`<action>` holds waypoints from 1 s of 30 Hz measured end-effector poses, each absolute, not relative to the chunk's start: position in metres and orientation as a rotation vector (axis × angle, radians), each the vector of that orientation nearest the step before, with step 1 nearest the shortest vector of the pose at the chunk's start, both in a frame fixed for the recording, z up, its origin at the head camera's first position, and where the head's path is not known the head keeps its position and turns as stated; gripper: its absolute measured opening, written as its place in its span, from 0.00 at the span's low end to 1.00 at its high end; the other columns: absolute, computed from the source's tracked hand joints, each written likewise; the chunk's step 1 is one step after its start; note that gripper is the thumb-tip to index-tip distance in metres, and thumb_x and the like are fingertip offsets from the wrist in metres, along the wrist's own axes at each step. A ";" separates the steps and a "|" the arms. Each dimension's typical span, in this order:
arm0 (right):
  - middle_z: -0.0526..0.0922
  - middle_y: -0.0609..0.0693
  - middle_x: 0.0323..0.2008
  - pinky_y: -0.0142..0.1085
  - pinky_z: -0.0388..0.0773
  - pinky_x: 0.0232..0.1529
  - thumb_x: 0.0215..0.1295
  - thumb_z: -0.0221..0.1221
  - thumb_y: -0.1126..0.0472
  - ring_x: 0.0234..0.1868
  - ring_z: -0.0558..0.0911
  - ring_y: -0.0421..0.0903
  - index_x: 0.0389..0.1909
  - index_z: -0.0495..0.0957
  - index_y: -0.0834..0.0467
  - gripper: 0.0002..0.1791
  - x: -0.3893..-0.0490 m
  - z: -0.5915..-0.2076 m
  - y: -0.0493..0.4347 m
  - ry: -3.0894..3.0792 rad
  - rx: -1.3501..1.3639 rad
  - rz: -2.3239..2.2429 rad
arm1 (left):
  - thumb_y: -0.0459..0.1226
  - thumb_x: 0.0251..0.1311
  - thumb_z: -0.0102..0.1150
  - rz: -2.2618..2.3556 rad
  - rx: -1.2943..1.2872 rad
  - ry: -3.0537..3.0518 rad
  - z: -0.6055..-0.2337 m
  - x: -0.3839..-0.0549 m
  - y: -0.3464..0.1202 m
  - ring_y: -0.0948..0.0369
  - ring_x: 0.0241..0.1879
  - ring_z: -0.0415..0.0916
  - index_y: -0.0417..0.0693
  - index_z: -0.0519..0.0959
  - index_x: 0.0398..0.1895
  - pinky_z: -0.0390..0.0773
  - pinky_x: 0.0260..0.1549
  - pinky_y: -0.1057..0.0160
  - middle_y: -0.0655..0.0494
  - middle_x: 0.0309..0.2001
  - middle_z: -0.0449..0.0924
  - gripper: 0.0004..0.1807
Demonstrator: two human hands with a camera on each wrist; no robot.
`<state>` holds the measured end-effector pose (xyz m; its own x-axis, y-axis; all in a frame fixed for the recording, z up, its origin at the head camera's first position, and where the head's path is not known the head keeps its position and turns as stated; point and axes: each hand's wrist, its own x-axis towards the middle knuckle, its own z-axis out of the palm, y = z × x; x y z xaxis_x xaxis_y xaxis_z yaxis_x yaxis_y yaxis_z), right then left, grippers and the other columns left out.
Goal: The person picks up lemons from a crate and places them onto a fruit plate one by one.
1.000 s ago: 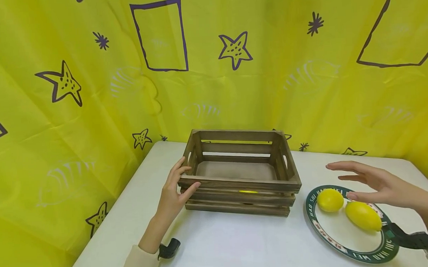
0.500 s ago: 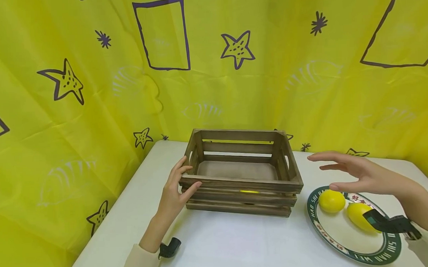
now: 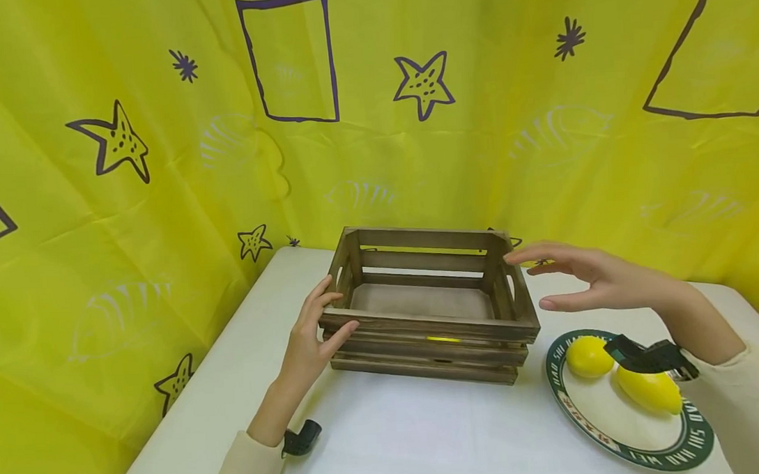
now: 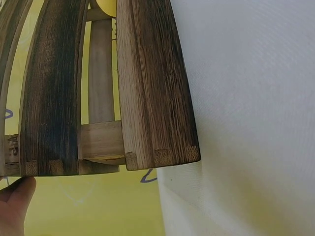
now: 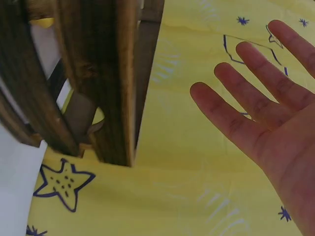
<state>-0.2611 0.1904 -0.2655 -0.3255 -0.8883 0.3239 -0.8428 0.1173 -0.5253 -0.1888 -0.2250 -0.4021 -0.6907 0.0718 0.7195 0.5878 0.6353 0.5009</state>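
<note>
A brown slatted wooden crate (image 3: 420, 333) stands on the white table. My left hand (image 3: 310, 330) grips its left front corner, with fingers over the top edge and the thumb along the front. In the left wrist view, the thumb (image 4: 17, 201) shows at the crate's end. My right hand (image 3: 600, 278), fingers spread, is near the crate's right end and holds nothing; the right wrist view shows a gap between them. Through the front slats shows a rounded yellow thing (image 4: 106, 6), mostly hidden. Two lemons (image 3: 589, 357) lie on a green-rimmed plate (image 3: 574, 425) below my right forearm.
Behind the crate and at the left hangs a yellow curtain (image 3: 364, 154) printed with stars and fish. The white tabletop (image 3: 411, 431) extends in front of the crate. Each wrist wears a black strap mount (image 3: 301, 438).
My right hand has moved left and away from me, from above the plate to near the crate's right end. The left hand stays at the crate's corner, and the crate has not moved.
</note>
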 end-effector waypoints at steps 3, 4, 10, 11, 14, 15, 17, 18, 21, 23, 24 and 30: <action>0.68 0.47 0.68 0.24 0.66 0.63 0.53 0.64 0.79 0.67 0.67 0.35 0.67 0.64 0.64 0.39 -0.266 -0.260 0.179 2.252 -1.819 -0.994 | 0.31 0.50 0.73 -0.994 -0.511 -2.188 -0.402 -0.189 -0.225 0.46 0.68 0.64 0.40 0.72 0.55 0.64 0.66 0.61 0.44 0.69 0.64 0.28; 0.68 0.46 0.68 0.25 0.66 0.62 0.53 0.64 0.78 0.66 0.68 0.35 0.67 0.65 0.63 0.38 -0.267 -0.258 0.175 2.248 -1.819 -0.989 | 0.32 0.50 0.73 -0.995 -0.511 -2.193 -0.401 -0.189 -0.225 0.46 0.68 0.64 0.40 0.72 0.55 0.65 0.65 0.57 0.44 0.69 0.64 0.28; 0.69 0.43 0.67 0.29 0.71 0.60 0.56 0.63 0.76 0.64 0.70 0.35 0.66 0.66 0.62 0.35 -0.276 -0.248 0.157 2.236 -1.800 -0.949 | 0.32 0.50 0.73 -0.998 -0.498 -2.208 -0.401 -0.189 -0.225 0.46 0.68 0.64 0.41 0.72 0.55 0.69 0.62 0.47 0.44 0.69 0.64 0.28; 0.68 0.44 0.67 0.30 0.71 0.60 0.57 0.63 0.76 0.64 0.70 0.36 0.66 0.66 0.63 0.34 -0.278 -0.247 0.154 2.223 -1.803 -0.945 | 0.32 0.50 0.73 -1.001 -0.495 -2.208 -0.401 -0.189 -0.225 0.46 0.68 0.64 0.41 0.72 0.55 0.69 0.62 0.47 0.44 0.69 0.64 0.28; 0.68 0.42 0.68 0.29 0.71 0.61 0.59 0.62 0.76 0.65 0.69 0.35 0.66 0.67 0.60 0.33 -0.284 -0.243 0.147 2.194 -1.792 -0.938 | 0.33 0.52 0.72 -1.009 -0.494 -2.214 -0.402 -0.189 -0.224 0.46 0.68 0.64 0.41 0.72 0.54 0.69 0.62 0.48 0.44 0.69 0.64 0.27; 0.68 0.42 0.67 0.29 0.70 0.61 0.59 0.62 0.75 0.66 0.68 0.34 0.66 0.67 0.59 0.33 -0.286 -0.242 0.144 2.185 -1.790 -0.932 | 0.33 0.52 0.72 -1.012 -0.495 -2.215 -0.402 -0.189 -0.224 0.46 0.68 0.64 0.41 0.72 0.54 0.69 0.62 0.48 0.44 0.69 0.64 0.27; 0.67 0.40 0.67 0.28 0.70 0.62 0.60 0.62 0.75 0.67 0.66 0.34 0.67 0.67 0.58 0.33 -0.290 -0.241 0.140 2.164 -1.788 -0.922 | 0.33 0.52 0.72 -1.012 -0.494 -2.218 -0.402 -0.189 -0.224 0.46 0.68 0.63 0.41 0.72 0.55 0.68 0.63 0.48 0.45 0.70 0.64 0.27; 0.67 0.39 0.67 0.28 0.70 0.62 0.60 0.62 0.74 0.67 0.65 0.33 0.66 0.68 0.57 0.32 -0.292 -0.241 0.138 2.158 -1.783 -0.916 | 0.33 0.52 0.72 -1.011 -0.495 -2.218 -0.402 -0.189 -0.224 0.46 0.68 0.63 0.41 0.72 0.55 0.68 0.63 0.48 0.45 0.70 0.64 0.27; 0.68 0.38 0.67 0.28 0.69 0.63 0.61 0.62 0.72 0.68 0.64 0.33 0.65 0.69 0.56 0.31 -0.298 -0.241 0.130 2.136 -1.784 -0.894 | 0.33 0.52 0.72 -1.008 -0.493 -2.216 -0.402 -0.189 -0.224 0.46 0.68 0.63 0.41 0.72 0.54 0.68 0.63 0.48 0.44 0.70 0.64 0.27; 0.67 0.38 0.66 0.28 0.68 0.64 0.62 0.62 0.72 0.68 0.64 0.32 0.65 0.70 0.56 0.29 -0.303 -0.241 0.124 2.121 -1.787 -0.882 | 0.33 0.51 0.72 -1.002 -0.492 -2.216 -0.402 -0.188 -0.224 0.46 0.68 0.63 0.41 0.72 0.55 0.68 0.62 0.48 0.44 0.70 0.64 0.27; 0.67 0.37 0.66 0.28 0.68 0.64 0.63 0.62 0.71 0.67 0.64 0.32 0.65 0.70 0.56 0.29 -0.305 -0.241 0.121 2.113 -1.782 -0.877 | 0.33 0.51 0.72 -0.999 -0.492 -2.217 -0.402 -0.188 -0.225 0.46 0.68 0.63 0.41 0.72 0.55 0.68 0.62 0.48 0.44 0.70 0.64 0.28; 0.72 0.41 0.64 0.30 0.70 0.62 0.65 0.61 0.68 0.63 0.70 0.32 0.63 0.71 0.62 0.25 -0.318 -0.240 0.103 2.070 -1.753 -0.816 | 0.33 0.51 0.73 -0.989 -0.477 -2.219 -0.402 -0.189 -0.225 0.46 0.68 0.63 0.41 0.72 0.56 0.68 0.62 0.46 0.45 0.70 0.63 0.28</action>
